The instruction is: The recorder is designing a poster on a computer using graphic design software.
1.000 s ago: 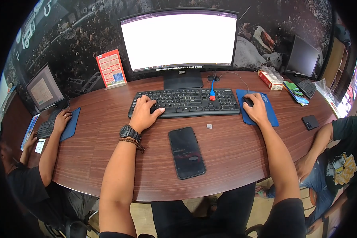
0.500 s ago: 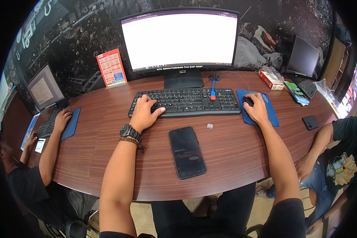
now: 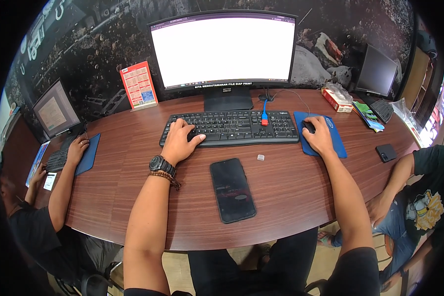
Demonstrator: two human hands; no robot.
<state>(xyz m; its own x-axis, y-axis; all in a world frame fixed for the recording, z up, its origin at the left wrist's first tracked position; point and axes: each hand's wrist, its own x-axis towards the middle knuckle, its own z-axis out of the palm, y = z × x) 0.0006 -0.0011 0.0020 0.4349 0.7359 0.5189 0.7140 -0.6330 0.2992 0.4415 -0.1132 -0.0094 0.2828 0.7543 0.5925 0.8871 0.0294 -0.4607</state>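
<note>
On the brown desk (image 3: pixel 133 197), one black keyboard (image 3: pixel 232 127) lies at twelve o'clock; the left hand (image 3: pixel 178 143) rests flat on it, gripping nothing. The right hand (image 3: pixel 319 135) cups one mouse (image 3: pixel 308 127) at two o'clock. One dark phone (image 3: pixel 232 189) lies between both forearms.

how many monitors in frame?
3: big curved monitor behind the keyboard, a small monitor far left by a co-worker, a dark monitor far right. More may be hidden.

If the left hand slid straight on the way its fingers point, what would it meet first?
The left hand lies on the black keyboard, fingers aimed up and right. Past the keys, it would probably meet the monitor's stand first; depth is hard to judge here.
</note>
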